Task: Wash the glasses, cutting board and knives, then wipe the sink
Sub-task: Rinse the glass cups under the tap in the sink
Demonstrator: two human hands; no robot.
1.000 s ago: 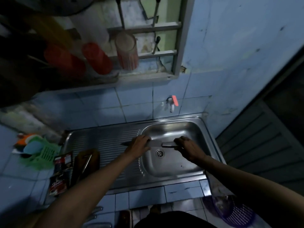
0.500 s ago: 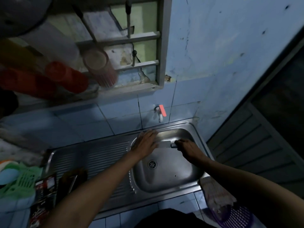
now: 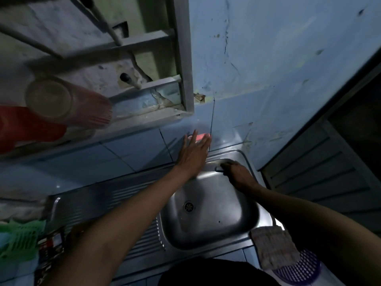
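Left hand [image 3: 192, 153], fingers straight, reaches the tap's red lever [image 3: 203, 137]; right hand [image 3: 237, 172] grips the knife [image 3: 218, 168] below it. Keep the blade low under the spout.

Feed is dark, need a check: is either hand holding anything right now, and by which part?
The right hand has its grip on the dark handle of a knife at the sink's back rim. The left hand holds nothing, fingers straight, reaching to the red tap handle.

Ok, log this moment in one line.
left hand: open, reaching to tap handle | right hand: gripping knife over sink | water: none visible
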